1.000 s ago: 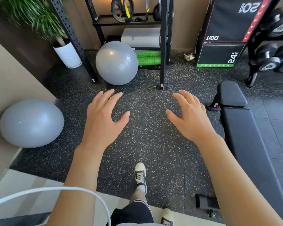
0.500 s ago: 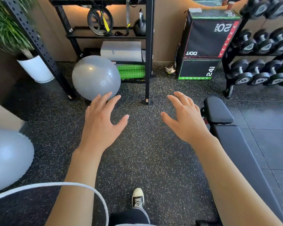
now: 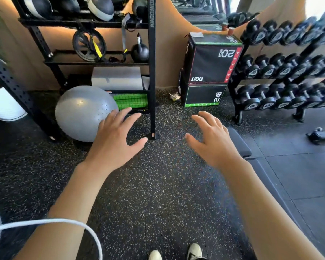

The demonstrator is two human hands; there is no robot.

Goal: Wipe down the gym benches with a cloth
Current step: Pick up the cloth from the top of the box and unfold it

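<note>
Both hands, left (image 3: 114, 141) and right (image 3: 213, 142), hover spread and empty; the bench (image 3: 266, 177) runs lengthwise away toward the dumbbell rack (image 3: 289, 72).

A black speckled rubber floor (image 3: 158, 184) carries a grey exercise ball (image 3: 83, 113), a black storage rack (image 3: 152, 72), stacked plyo boxes (image 3: 208, 72), a three-tier dumbbell rack (image 3: 289, 76) and a black padded gym bench (image 3: 261, 175), beside darker smooth tiles (image 3: 298, 166) at right.
</note>
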